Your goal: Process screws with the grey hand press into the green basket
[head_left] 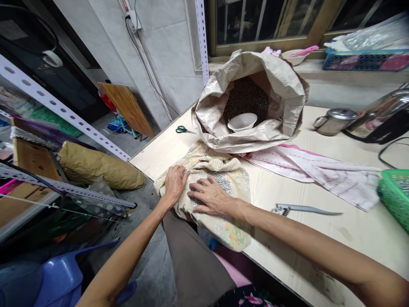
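Observation:
A stuffed floral cloth pillow [223, 170] lies at the near edge of the pale wooden table [319, 230] and hangs partly over it. My left hand [175, 183] is closed on the cloth at the pillow's left end, pinching it near a thin needle-like thing I cannot make out clearly. My right hand [211, 197] lies flat on top of the pillow with its fingers spread, pressing it down. Behind the pillow stands an open woven sack [281, 85] of dark husks with a white bowl [242, 122] resting inside.
Green-handled scissors [182, 129] lie at the table's far left; metal snips [303, 209] lie right of the pillow. Pink-striped white cloth [319, 170], a green basket [396, 196], a steel mug [335, 121] and a kettle [383, 111] sit at right. Shelving [64, 115] and a blue stool [64, 273] stand left.

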A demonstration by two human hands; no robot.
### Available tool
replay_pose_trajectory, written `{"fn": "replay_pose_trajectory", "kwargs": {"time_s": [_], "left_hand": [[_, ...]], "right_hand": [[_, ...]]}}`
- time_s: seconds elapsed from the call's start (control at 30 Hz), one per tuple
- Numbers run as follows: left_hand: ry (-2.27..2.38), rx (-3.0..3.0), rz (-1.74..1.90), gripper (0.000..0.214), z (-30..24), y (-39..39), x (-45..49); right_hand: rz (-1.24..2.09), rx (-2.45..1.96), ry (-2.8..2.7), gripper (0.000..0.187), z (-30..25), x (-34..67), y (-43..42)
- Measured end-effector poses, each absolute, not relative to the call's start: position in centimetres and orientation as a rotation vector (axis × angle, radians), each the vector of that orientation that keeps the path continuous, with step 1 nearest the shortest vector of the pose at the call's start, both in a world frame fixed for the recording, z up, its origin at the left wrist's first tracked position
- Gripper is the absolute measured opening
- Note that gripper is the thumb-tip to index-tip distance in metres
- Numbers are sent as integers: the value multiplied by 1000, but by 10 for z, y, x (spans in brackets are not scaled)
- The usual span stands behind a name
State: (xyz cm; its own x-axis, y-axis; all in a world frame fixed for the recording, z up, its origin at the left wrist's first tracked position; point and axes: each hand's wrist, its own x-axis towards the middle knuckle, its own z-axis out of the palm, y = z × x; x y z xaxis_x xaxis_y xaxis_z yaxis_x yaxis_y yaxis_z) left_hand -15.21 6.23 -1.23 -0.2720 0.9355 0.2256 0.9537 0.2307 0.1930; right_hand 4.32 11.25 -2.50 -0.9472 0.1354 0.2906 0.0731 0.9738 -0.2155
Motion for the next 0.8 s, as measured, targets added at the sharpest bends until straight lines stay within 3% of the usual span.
{"fn": "replay_pose_trajectory", "kwargs": {"time_s": [0.27,0.4,0.57,0.8], "left_hand": [[-2414,-1849,-585,16,-16,61,-154],[-2238,-1859,-586,26,1,53,-132],[-2077,-2214,-532,22,15,34,-94],[-1989,-2529,-214,24,-5,16,-65]], "right_hand": [[296,-229,-2818,15,-38,72,116],[383,-271,-2763,22,-39,111,121],[402,-359,-2678,42,-18,156,114],[329,-815,-2418,32,15,255,90]]}}
